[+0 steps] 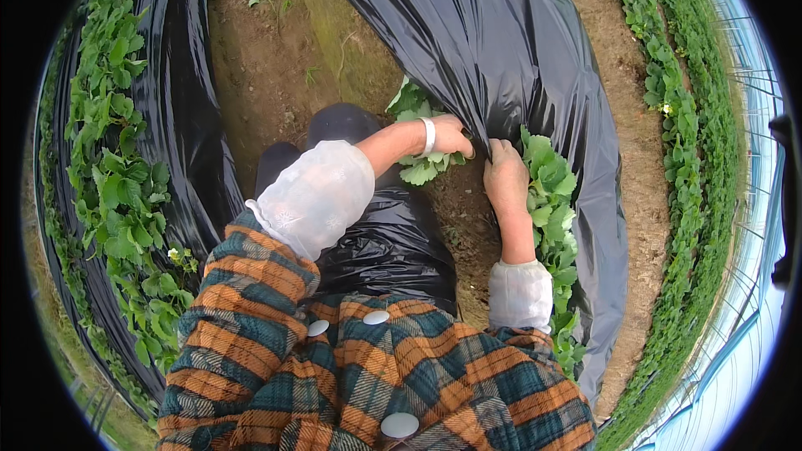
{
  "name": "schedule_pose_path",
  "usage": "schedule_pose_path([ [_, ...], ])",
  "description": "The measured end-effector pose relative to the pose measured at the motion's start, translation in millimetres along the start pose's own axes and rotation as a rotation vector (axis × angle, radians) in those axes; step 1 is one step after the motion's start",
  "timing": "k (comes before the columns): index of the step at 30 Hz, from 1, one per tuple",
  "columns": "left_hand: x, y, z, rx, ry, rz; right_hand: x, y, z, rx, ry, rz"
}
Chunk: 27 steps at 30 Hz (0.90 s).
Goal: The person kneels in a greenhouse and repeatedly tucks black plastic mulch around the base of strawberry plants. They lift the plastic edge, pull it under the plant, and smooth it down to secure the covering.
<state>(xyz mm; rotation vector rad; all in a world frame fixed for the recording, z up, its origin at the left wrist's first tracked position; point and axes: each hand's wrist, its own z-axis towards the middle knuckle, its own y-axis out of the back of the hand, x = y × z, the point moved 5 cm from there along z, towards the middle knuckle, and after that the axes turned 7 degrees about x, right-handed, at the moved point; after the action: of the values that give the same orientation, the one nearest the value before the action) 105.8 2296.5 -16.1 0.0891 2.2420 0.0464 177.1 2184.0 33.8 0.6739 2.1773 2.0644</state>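
Black plastic mulch film (463, 19) stretches over the bed in front of me, gathered into folds near my hands. My right hand (506, 175) pinches the edge of this film. Close by on its left, my left hand (448, 136), with a white band at the wrist, is at the film's edge above a leafy strawberry plant (421, 169); its fingertips are partly hidden, so its hold is unclear. More strawberry plants (551, 200) stand out of the film just right of my right forearm.
To the left runs another strawberry row (119, 200) with black film (178, 75) beside it. Bare soil paths (263, 44) lie between the beds. Further green rows (683, 138) and a greenhouse wall (752, 156) stand at the right. Black plastic (388, 244) covers my lap.
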Motion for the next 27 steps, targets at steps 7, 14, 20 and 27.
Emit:
schedule_pose_path([
  [7,27,-6,2,-0.404,-0.104,-0.241,4,11,-14,0.012,-0.031,0.576],
  [14,39,-12,14,-0.54,-0.112,-0.116,-31,-1,37,-0.183,-0.26,0.312],
  [20,44,-24,-1,-0.116,-0.081,-0.858,-24,-10,18,-0.089,-0.194,0.284],
  [27,24,2,-29,-0.268,-0.279,-0.253,-3,-27,30,0.155,0.05,-0.139],
])
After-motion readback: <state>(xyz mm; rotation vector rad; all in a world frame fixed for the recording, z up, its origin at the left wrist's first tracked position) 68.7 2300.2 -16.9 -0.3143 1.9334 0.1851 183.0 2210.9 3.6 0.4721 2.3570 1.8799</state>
